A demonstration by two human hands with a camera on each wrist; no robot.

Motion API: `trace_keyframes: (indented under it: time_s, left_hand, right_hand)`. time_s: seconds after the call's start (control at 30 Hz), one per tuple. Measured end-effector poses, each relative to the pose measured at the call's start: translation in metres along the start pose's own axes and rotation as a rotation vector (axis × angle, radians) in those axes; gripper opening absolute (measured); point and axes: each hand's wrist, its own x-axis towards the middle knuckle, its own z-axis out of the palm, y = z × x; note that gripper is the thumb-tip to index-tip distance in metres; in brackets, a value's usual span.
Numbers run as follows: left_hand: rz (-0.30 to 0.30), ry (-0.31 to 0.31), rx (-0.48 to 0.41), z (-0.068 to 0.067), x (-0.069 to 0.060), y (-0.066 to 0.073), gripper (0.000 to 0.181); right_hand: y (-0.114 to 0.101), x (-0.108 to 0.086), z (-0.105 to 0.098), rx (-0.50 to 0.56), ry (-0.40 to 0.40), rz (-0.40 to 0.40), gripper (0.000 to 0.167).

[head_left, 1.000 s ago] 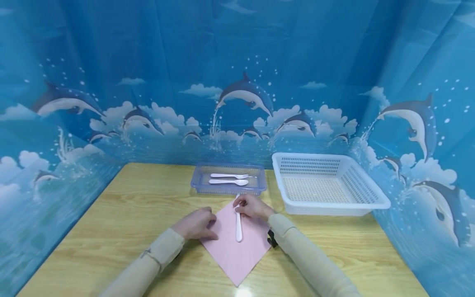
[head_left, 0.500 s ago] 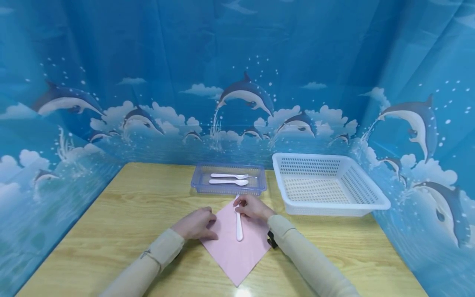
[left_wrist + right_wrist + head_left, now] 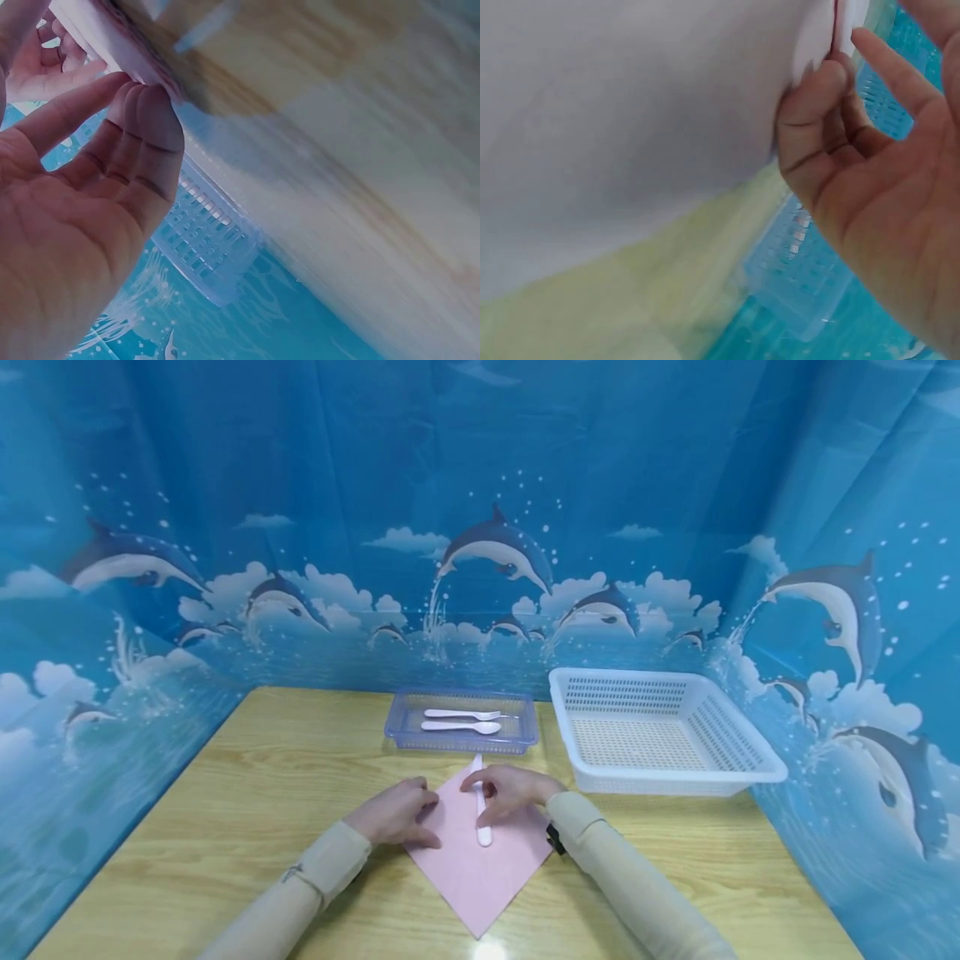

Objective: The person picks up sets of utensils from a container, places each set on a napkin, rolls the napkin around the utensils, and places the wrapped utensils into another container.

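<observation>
A pink napkin (image 3: 480,885) lies on the table, one corner toward the person. A white knife (image 3: 483,833) rests lengthwise on its upper half, blade away from the person. My right hand (image 3: 517,789) is over the knife's middle, thumb and index finger parted and partly covering it. In the right wrist view the other fingers of the right hand (image 3: 877,165) bend down against the napkin (image 3: 630,135). My left hand (image 3: 393,814) rests at the napkin's left corner, thumb on the cloth. Its bent fingertips touch the napkin's edge (image 3: 161,79) in the left wrist view.
Behind the napkin stands a clear bluish basket (image 3: 401,739) with a white fork (image 3: 457,715) and a white spoon (image 3: 461,727) in it. A larger white basket (image 3: 675,777) is at the back right. A dolphin-printed curtain (image 3: 360,510) surrounds the wooden table (image 3: 247,827).
My right hand has slid down along the knife toward its handle, and its thumb and index finger have spread apart. The knife's blade end now shows. My left hand has stayed in place.
</observation>
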Motion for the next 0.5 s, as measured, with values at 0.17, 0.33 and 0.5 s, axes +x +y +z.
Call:
trace_keyframes:
  time_s: [0.17, 0.33, 0.5]
  left_hand:
    - [0.005, -0.009, 0.000, 0.000, 0.000, 0.001, 0.064]
    - [0.006, -0.010, -0.005, -0.001, 0.000, 0.000, 0.065]
    - [-0.004, -0.015, -0.006, 0.000, 0.000, 0.000, 0.066]
  right_hand:
    - [-0.012, -0.008, 0.002, -0.092, -0.098, 0.085, 0.081]
    - [-0.019, -0.011, 0.008, -0.166, -0.113, 0.116, 0.081]
    - [-0.020, -0.011, 0.012, -0.162, -0.080, 0.120, 0.069]
